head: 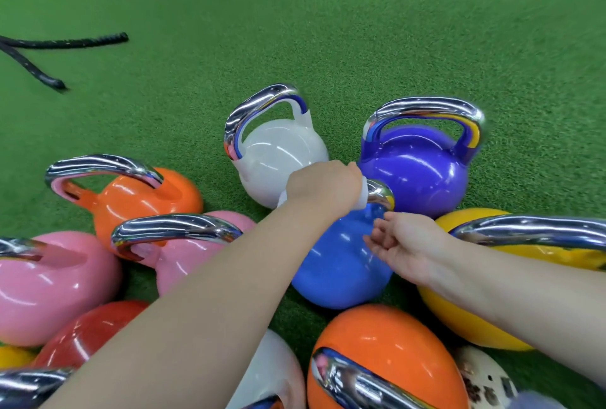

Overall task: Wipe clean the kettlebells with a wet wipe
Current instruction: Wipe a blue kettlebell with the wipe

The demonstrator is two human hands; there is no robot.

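Observation:
Several glossy kettlebells with chrome handles crowd the green turf. In the middle stands a light blue kettlebell (337,264). My left hand (324,184) grips its chrome handle through a white wet wipe (360,195), which sticks out on both sides of the fist. My right hand (401,244) hovers just right of the blue bell's neck, fingers loosely curled, holding nothing. Behind stand a white kettlebell (278,159) and a purple kettlebell (416,169).
Around the blue one lie two pink kettlebells (49,284), orange kettlebells (144,198) (393,353), a yellow one (459,317), a red one (88,333) and a white one (278,372). Black battle rope ends (65,43) lie far left. Green turf (328,31) stretches beyond.

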